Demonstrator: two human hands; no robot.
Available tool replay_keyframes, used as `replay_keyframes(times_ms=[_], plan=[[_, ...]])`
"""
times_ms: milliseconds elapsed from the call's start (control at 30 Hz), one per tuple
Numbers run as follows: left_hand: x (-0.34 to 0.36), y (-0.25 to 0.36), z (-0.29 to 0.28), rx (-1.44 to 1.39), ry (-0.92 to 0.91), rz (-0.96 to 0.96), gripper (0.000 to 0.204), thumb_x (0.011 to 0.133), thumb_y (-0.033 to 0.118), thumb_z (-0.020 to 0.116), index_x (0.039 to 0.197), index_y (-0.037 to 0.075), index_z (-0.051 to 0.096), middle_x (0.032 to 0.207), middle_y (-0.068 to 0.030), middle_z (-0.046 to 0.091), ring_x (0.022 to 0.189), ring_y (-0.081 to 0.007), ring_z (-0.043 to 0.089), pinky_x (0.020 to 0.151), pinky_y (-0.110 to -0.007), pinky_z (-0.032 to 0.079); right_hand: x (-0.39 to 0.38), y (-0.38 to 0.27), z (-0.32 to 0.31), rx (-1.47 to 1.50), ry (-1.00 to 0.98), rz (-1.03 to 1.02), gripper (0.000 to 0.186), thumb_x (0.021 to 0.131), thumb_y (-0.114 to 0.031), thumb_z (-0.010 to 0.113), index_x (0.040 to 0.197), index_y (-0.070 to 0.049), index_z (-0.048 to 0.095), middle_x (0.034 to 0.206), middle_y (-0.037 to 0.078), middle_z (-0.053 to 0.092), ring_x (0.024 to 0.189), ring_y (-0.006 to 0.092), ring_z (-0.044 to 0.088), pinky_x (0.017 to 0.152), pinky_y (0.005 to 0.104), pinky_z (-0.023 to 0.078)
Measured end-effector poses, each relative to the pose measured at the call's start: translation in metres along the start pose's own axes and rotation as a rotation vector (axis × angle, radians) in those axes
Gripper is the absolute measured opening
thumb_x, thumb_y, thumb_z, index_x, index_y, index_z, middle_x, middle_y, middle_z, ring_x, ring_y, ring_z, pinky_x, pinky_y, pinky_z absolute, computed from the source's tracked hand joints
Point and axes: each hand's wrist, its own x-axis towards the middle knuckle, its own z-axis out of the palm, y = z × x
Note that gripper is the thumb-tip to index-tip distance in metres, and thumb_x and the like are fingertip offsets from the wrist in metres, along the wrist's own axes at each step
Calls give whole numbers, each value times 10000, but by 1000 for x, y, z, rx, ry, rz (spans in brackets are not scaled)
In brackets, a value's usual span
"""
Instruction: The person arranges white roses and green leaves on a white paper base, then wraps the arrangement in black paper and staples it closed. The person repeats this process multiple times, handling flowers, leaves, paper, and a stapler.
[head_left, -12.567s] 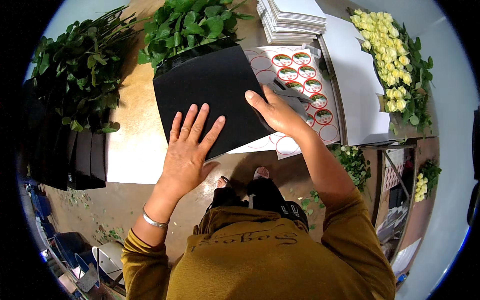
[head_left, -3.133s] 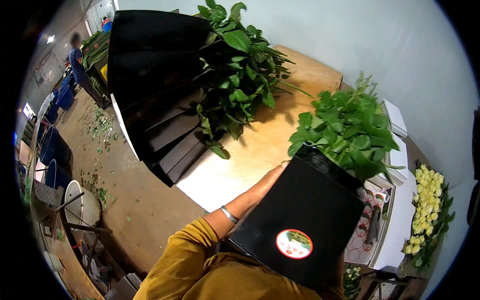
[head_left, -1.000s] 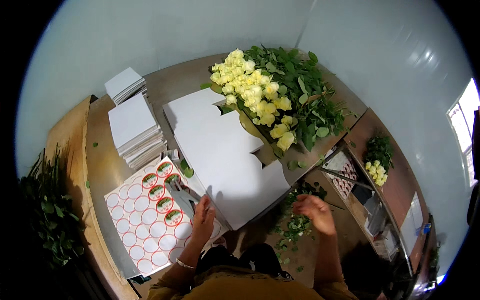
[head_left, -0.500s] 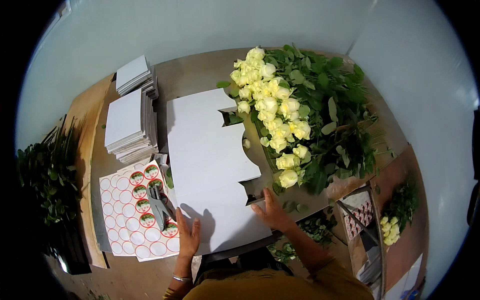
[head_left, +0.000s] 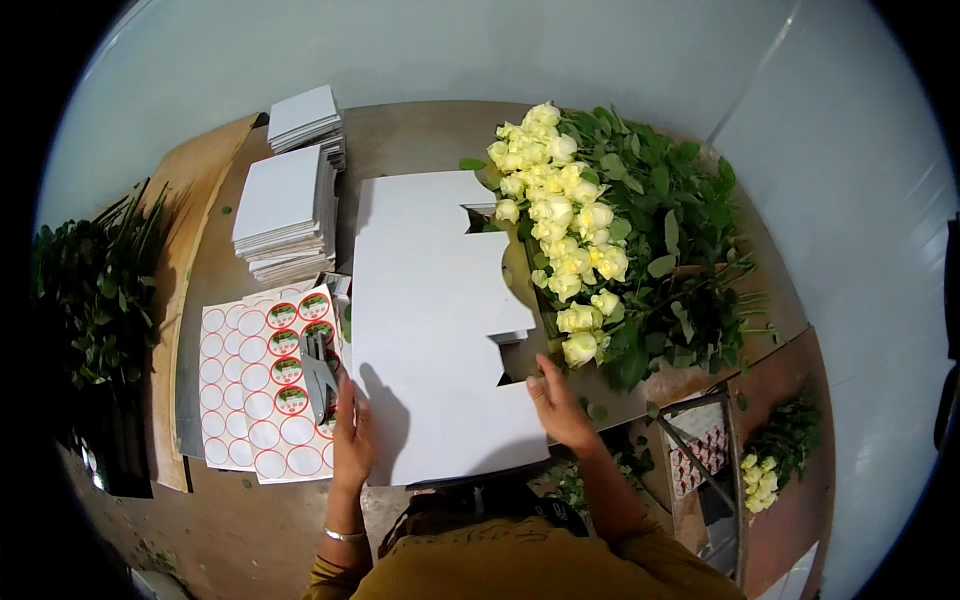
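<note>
A large white cardboard sheet (head_left: 440,320), with notches cut in its right edge, lies flat on the table in front of me. Along its near left edge my left hand (head_left: 354,436) stands on its side, fingers stretched and holding nothing. By the near right edge, just below a notch, is my right hand (head_left: 562,410), its thumb and forefinger apart and nothing seen between them. A grey stapler (head_left: 318,378) rests on sheets of round red-rimmed stickers (head_left: 265,410), left of the cardboard.
Pale yellow roses (head_left: 560,230) with leafy stems cover the table's right side. Two stacks of white card pieces (head_left: 280,200) stand at the back left. Dark green stems (head_left: 95,310) lie far left. More roses (head_left: 762,482) lie on a lower brown surface at right.
Both hands have shifted slightly at the cardboard's sides, the left turning more onto its edge. A crease across the near part of the sheet no longer shows. The whole view has shifted a little.
</note>
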Motion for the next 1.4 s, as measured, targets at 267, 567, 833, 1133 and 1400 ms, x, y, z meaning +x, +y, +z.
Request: replay_keyframes(times_ms=[267,567,833,1133,1400], plan=[[18,59,-57,298,49,586,649,700,-82,659,1305,86,496,1322,-139,486,1269,-336,417,1064,-391,320,-32,-67,-53,504,-238,179,257,869,-183,627,1073,-29,645,931,28,650,828,91,581,739,231,455],[-24,17,-42,-106,-703,354,328,727,203,695,1024,65,686,978,-96,673,921,-246,621,848,-338,474,-8,-112,-66,-387,-950,-4,290,884,-262,620,1047,-25,657,956,73,685,883,143,618,773,271,474],[-48,-17,-36,-100,-777,-12,369,769,218,663,1099,54,648,1126,-95,624,1056,-237,565,933,-337,437,30,-32,72,-284,-1362,-312,400,904,-184,582,1268,-40,497,1129,123,629,1025,214,601,858,324,476],[-35,19,-83,102,-879,-255,448,810,-56,538,1242,64,558,1290,-80,551,1186,-179,512,1012,-316,392,26,-61,84,-362,-1381,-366,243,852,-91,509,1047,-24,635,974,169,647,957,323,586,856,387,456],[59,20,5,388,-545,448,737,764,219,721,1387,64,360,1427,-158,357,1338,-330,307,1101,-425,248,29,-54,81,-336,-1387,-280,228,838,-105,535,1009,-20,660,1006,156,650,930,311,601,822,376,463]])
